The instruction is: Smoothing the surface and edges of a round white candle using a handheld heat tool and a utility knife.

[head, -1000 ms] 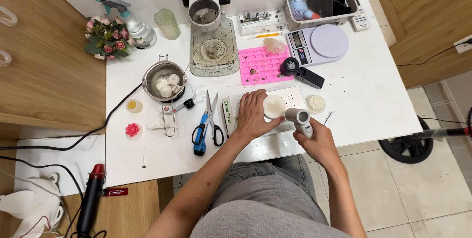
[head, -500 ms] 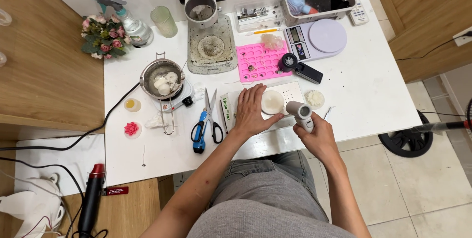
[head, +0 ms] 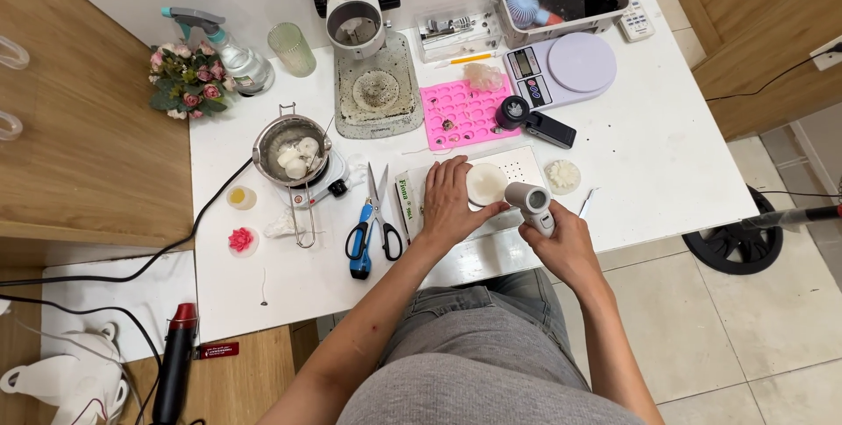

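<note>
my left hand [head: 449, 201] lies open and flat on the white box [head: 517, 165], fingertips touching the round white disc [head: 485, 183] on it. my right hand [head: 561, 241] is wrapped around a small white handheld tool [head: 531, 204], its nozzle just beside the disc. blue scissors [head: 368, 225] lie to the left.

Two pairs of scissors [head: 373, 223], one kitchen scale [head: 561, 70], one pink mould [head: 463, 112], one spray bottle [head: 226, 48], one melting pot [head: 291, 150]

Round cream wax disc [head: 485, 183] flat on white perforated board [head: 517, 164], small grey cylindrical handheld tool [head: 531, 203] tilted beside it
</note>
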